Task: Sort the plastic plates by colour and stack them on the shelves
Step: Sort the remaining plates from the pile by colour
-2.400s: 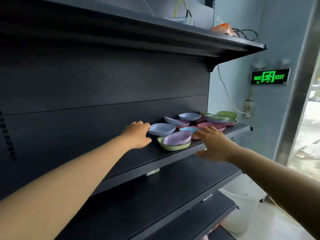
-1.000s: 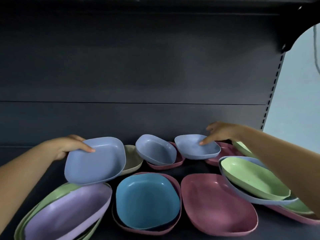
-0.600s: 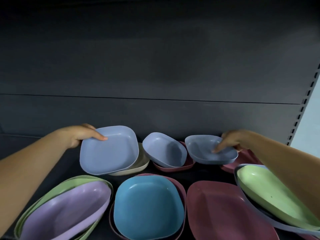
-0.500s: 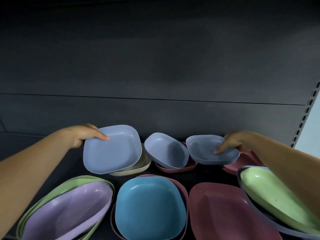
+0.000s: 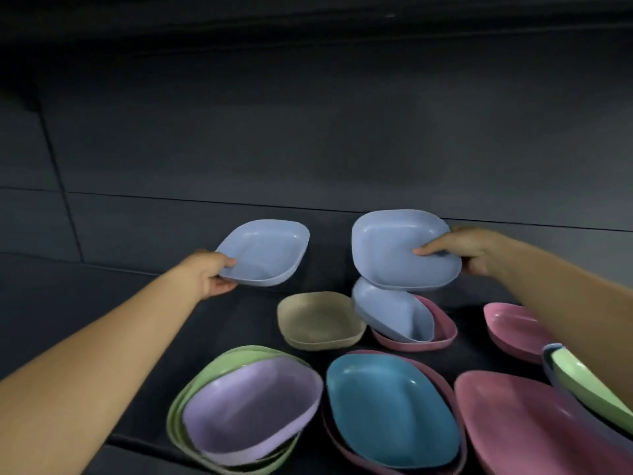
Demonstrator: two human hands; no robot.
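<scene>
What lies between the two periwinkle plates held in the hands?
Nothing: in the head view only the dark shelf back panel shows between the left-hand plate and the right-hand plate.

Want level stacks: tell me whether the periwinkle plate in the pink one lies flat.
Tipped: the periwinkle plate leans in the pink plate.

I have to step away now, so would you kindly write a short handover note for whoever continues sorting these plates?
Left hand grips one periwinkle plate in the air; right hand grips a second. A third periwinkle plate leans in a small pink plate. Beige plate lies alone.

Done: no colour stack is finished.

Left: unite the periwinkles; split lilac from green, and teal from its pink one.
</scene>
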